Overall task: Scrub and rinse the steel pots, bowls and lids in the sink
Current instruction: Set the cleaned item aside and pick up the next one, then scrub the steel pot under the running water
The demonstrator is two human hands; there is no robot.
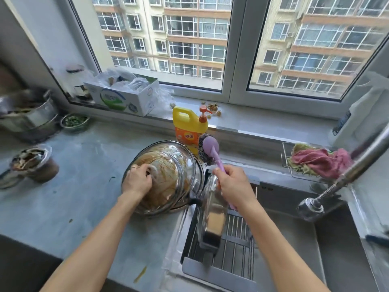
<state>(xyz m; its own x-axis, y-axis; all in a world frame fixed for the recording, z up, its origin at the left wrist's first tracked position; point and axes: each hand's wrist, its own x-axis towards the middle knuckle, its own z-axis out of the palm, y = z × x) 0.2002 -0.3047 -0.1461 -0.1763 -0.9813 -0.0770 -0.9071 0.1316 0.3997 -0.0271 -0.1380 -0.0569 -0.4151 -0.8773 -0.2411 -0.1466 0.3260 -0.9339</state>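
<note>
A large steel pot lid [168, 165], smeared with brown residue, lies on a pot at the counter's edge beside the sink [305, 239]. My left hand [139, 180] grips the knob on top of the lid. My right hand [233, 184] holds the purple handle of a scrubbing brush [210, 150], whose steel-wool head points up and away, just right of the lid. A steel pan or lid [212, 218] stands on edge in the drain rack [231, 256] under my right wrist.
A yellow detergent bottle [189, 127] stands behind the lid. The faucet [336, 182] reaches in from the right over the basin. A wire basket with pink cloths [320, 161] sits at the sink's back. Dirty bowls and pots [31, 119] crowd the left counter.
</note>
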